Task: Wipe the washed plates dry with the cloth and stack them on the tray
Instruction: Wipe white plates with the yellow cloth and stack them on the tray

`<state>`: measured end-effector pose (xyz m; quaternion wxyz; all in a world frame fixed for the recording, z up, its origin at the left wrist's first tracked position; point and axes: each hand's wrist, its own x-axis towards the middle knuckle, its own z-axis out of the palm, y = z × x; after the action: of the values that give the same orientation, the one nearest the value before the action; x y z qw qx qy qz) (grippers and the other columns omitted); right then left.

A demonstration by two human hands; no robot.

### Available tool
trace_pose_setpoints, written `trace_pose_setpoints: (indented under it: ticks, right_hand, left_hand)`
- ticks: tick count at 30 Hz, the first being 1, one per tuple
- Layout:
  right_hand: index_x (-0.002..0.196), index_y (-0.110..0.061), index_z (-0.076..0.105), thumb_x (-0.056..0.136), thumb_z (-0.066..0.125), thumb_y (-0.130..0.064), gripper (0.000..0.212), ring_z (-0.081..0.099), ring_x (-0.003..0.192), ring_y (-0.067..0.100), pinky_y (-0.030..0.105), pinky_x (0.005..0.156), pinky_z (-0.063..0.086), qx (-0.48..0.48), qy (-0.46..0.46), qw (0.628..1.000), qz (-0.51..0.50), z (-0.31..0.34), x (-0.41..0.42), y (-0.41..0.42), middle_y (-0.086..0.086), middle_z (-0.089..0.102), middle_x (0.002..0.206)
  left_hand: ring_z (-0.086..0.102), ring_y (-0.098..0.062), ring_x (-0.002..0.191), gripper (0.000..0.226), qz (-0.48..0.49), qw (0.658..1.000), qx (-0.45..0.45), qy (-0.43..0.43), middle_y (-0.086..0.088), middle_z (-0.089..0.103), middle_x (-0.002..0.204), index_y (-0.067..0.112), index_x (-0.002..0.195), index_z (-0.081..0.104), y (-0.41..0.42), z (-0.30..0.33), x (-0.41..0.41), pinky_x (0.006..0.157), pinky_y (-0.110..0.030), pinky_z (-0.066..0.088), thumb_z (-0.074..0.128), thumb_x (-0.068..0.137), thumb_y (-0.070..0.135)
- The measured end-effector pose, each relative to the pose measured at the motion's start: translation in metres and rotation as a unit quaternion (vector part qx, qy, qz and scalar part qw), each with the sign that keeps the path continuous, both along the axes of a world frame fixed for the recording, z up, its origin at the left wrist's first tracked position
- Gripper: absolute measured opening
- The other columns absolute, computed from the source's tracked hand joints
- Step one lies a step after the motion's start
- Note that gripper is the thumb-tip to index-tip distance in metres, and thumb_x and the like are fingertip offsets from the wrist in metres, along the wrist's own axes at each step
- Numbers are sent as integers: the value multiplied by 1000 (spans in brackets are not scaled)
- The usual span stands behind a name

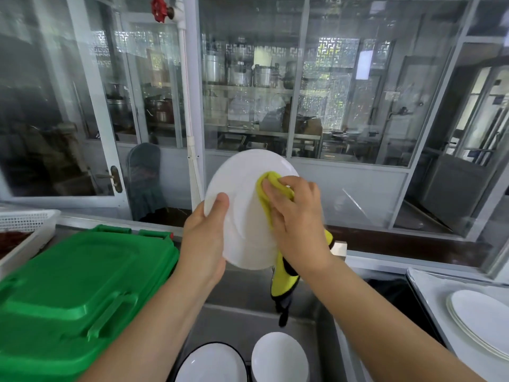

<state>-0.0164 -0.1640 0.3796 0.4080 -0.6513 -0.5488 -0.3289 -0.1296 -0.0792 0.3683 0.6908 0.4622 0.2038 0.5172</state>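
The left hand (205, 232) grips the plate (242, 216) rim, the right hand (296, 216) presses the cloth (271, 183) on its face; the plate seems stiff, slippery and fragile.

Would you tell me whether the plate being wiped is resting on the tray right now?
No, the left hand holds the plate up above the sink, away from the tray.

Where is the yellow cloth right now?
In the head view the yellow cloth sits mid-frame, pressed by the right hand against the white plate held over the sink; its tail hangs below.
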Motion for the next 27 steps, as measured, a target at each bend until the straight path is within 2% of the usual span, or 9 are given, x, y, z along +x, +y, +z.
trace_pose_setpoints:
  ticks: [3, 6, 9, 13, 15, 17, 21, 24, 27]
  right_hand:
    - [117, -7, 68, 89, 57, -4, 31, 54, 95, 43, 43, 82, 51, -15, -49, 997, 51, -6, -19, 4, 21, 61, 111]
    - [115, -11, 70, 97, 47, -20, 31, 52, 96, 34, 41, 82, 51, -30, -62, 993, 92, -22, -25, 0, 13, 60, 111]
    - [113, -14, 71, 96, 44, -12, 32, 44, 98, 27, 36, 86, 47, -46, -140, 985, 95, -42, -9, -12, 2, 47, 118]
    - [106, -28, 69, 91, 60, -23, 19, 45, 101, 4, 17, 90, 38, -49, -81, 995, 26, -47, 17, -17, -7, 51, 112]
    - [105, -23, 71, 90, 63, -12, 20, 45, 103, 14, 16, 92, 35, -51, -73, 996, -7, -36, 19, -14, 4, 55, 111]
    - [108, -11, 73, 84, 69, -1, 27, 42, 100, 26, 28, 88, 41, -24, -65, 998, -10, -24, 13, -6, 15, 61, 108]
    - [110, -10, 72, 93, 52, -22, 29, 37, 102, 21, 25, 89, 36, -27, -77, 996, -24, -9, -24, 20, 14, 61, 107]
    - [107, -9, 74, 91, 57, -19, 25, 41, 93, 25, 35, 81, 47, -7, -85, 996, 16, -18, -58, 34, 16, 66, 100]
    - [115, -13, 70, 87, 61, -14, 30, 54, 89, 32, 43, 74, 50, -22, -155, 987, 39, -43, -75, 39, 13, 66, 108]
  left_hand:
    - [72, -21, 81, 16, -9, 1000, -9, -1, -3, 75, 90, 21, 96, 69, 2, 2, -1, 68, -37, 58, 59, 92, 33]
    - [72, -21, 78, 16, -3, 1000, -14, -15, -4, 75, 87, 19, 95, 68, 8, 5, -9, 64, -36, 60, 57, 94, 30]
    - [72, -15, 76, 14, 6, 1000, -11, -17, 3, 76, 84, 21, 90, 68, 15, 6, -20, 61, -31, 59, 57, 93, 30]
    - [71, -11, 73, 14, 0, 1000, -6, -9, 5, 75, 82, 18, 87, 67, 20, 6, -30, 58, -22, 56, 58, 93, 27]
    - [71, -12, 73, 15, -11, 1000, -5, -1, 3, 76, 83, 16, 88, 68, 20, 3, -32, 58, -22, 56, 57, 94, 25]
    - [71, -13, 74, 15, -18, 1000, -5, 11, 2, 76, 84, 15, 89, 68, 21, -1, -34, 59, -23, 56, 57, 94, 25]
    - [71, -14, 70, 14, -27, 999, -18, 25, 2, 75, 81, 17, 91, 68, 24, -10, -41, 55, -24, 55, 59, 92, 27]
    - [70, -14, 66, 14, -25, 999, -26, 20, -1, 75, 77, 18, 89, 69, 31, -14, -51, 51, -25, 53, 59, 92, 27]
    - [71, -17, 71, 14, -26, 999, -32, 12, -5, 75, 82, 17, 89, 70, 42, -20, -65, 57, -30, 57, 60, 92, 26]
